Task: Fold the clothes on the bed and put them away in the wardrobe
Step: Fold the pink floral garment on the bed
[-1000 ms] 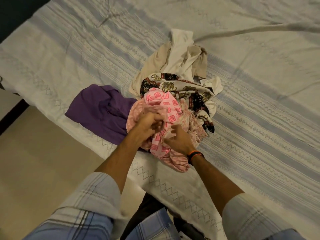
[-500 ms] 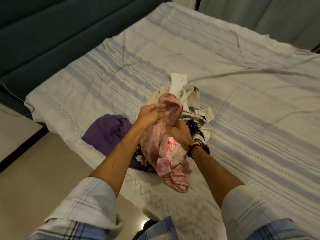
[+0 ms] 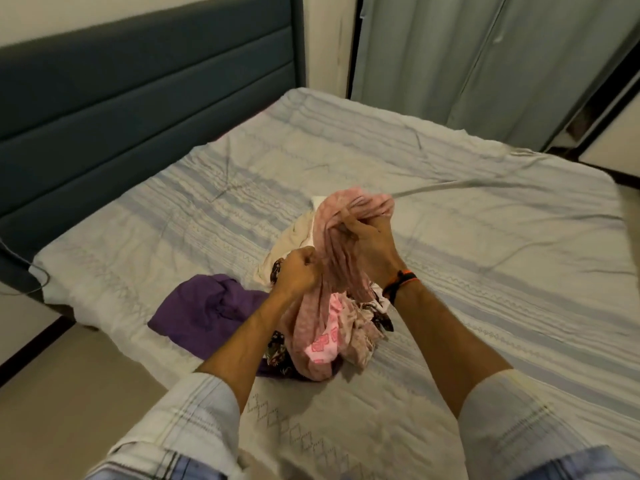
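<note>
You stand at the edge of a bed (image 3: 450,216), both arms reaching forward over a heap of unfolded clothes. Your right hand (image 3: 370,237) is raised, fingers curled around the bunched top of a pink patterned garment (image 3: 329,299). Your left hand (image 3: 298,271) sits lower and just beside it, pinching the same cloth, so the garment hangs between your hands with its lower end resting on the heap.

Under your hands lies a dark floral print piece (image 3: 277,351), and just beyond them a cream garment (image 3: 294,240) with something white behind it. To the left of your left hand a purple garment (image 3: 207,310) lies crumpled on the sheet.

By the look of it, the task has barely begun: nothing appears folded, and every piece is on the bed. What may be wardrobe doors (image 3: 485,64) stand closed far beyond your right hand, so you cannot tell what is inside.
</note>
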